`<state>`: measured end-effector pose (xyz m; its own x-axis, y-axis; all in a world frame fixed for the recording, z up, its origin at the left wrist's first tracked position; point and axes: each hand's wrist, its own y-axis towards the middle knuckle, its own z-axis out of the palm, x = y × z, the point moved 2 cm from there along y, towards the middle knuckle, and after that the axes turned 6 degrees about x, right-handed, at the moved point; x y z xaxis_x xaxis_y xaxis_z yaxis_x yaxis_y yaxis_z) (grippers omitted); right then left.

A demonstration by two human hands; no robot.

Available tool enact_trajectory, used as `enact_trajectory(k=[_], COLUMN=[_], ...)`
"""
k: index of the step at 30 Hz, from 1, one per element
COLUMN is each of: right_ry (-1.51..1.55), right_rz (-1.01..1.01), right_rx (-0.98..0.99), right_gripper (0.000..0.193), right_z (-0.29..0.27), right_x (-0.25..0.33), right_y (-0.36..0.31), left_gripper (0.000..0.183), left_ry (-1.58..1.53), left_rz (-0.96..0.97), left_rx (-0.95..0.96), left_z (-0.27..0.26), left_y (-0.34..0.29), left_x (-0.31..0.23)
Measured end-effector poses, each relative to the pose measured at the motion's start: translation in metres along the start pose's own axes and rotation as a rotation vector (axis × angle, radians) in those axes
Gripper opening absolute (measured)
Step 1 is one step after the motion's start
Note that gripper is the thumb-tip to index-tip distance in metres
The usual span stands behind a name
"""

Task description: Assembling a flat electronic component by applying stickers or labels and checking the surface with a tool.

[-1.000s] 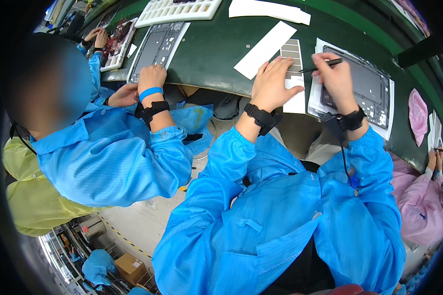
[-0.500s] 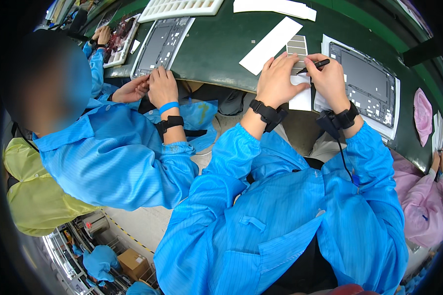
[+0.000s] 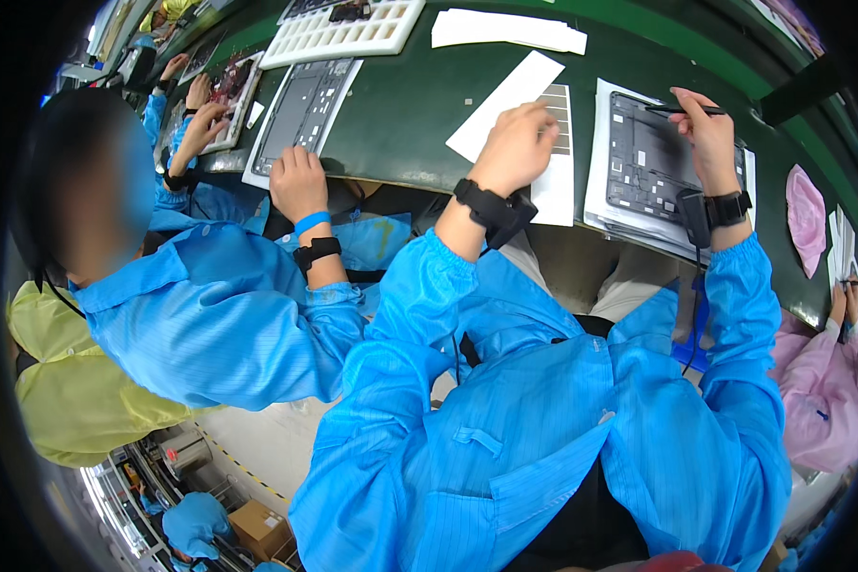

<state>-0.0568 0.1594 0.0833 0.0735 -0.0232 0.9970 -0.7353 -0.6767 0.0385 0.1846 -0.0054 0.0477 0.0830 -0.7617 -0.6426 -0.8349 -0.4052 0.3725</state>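
My right hand [image 3: 709, 143] is closed on a slim black pen-shaped tool [image 3: 663, 109], held above the far part of a dark flat panel [image 3: 636, 167]. Small white pieces dot that panel, which lies on white sheets [image 3: 596, 181]. My left hand [image 3: 513, 151] hovers by a white strip sheet [image 3: 553, 195] bearing several grey rectangular stickers [image 3: 557, 107]. Its fingers are curled in, and whether anything sits between them is hidden. Beneath and beside the left hand lies a blank white strip [image 3: 524, 84], set at a slant.
The green bench [image 3: 400, 124] carries more white strips [image 3: 510, 33], a white slotted tray [image 3: 343, 33] and a second dark panel [image 3: 305, 105]. A co-worker in blue [image 3: 210, 296] sits close on my left. A pink cloth [image 3: 806, 219] lies at the right.
My right hand has moved right with the black tool, from the sticker sheet to over the dark panel. My left hand's fingers have gone from spread on the sheet to curled.
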Motion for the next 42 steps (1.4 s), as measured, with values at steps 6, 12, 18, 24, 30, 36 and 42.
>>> enact_trajectory(k=[6, 12, 18, 24, 30, 36, 42], right_ry=[-0.034, -0.075, -0.08, -0.065, 0.018, 0.086, -0.057], right_rz=[-0.011, -0.036, -0.044, -0.044, -0.021, 0.018, 0.049], right_rx=[0.095, 0.112, 0.115, 0.12, 0.002, -0.06, 0.121], right_gripper=[0.023, 0.027, 0.027, 0.026, 0.026, 0.026, 0.033], right_z=[0.032, 0.027, 0.024, 0.025, 0.01, -0.015, 0.053], right_x=[-0.012, -0.019, -0.022, -0.022, -0.019, 0.003, 0.026], right_y=[-0.009, -0.005, -0.003, -0.001, 0.0, -0.014, -0.053], left_gripper=[0.036, 0.043, 0.042, 0.038, 0.039, 0.045, 0.019], left_ry=[-0.068, -0.071, -0.138, -0.032, 0.038, -0.061, -0.086], left_rz=[-0.433, -0.475, -0.477, -0.447, -0.423, -0.44, -0.303], left_rx=[0.121, 0.257, 0.284, 0.21, 0.212, 0.223, -0.052], left_z=[0.022, 0.055, 0.064, 0.067, 0.068, 0.033, -0.027], left_y=[0.062, 0.076, 0.08, 0.076, 0.077, 0.068, -0.013], left_x=[-0.033, -0.022, -0.023, -0.036, -0.033, -0.024, -0.016])
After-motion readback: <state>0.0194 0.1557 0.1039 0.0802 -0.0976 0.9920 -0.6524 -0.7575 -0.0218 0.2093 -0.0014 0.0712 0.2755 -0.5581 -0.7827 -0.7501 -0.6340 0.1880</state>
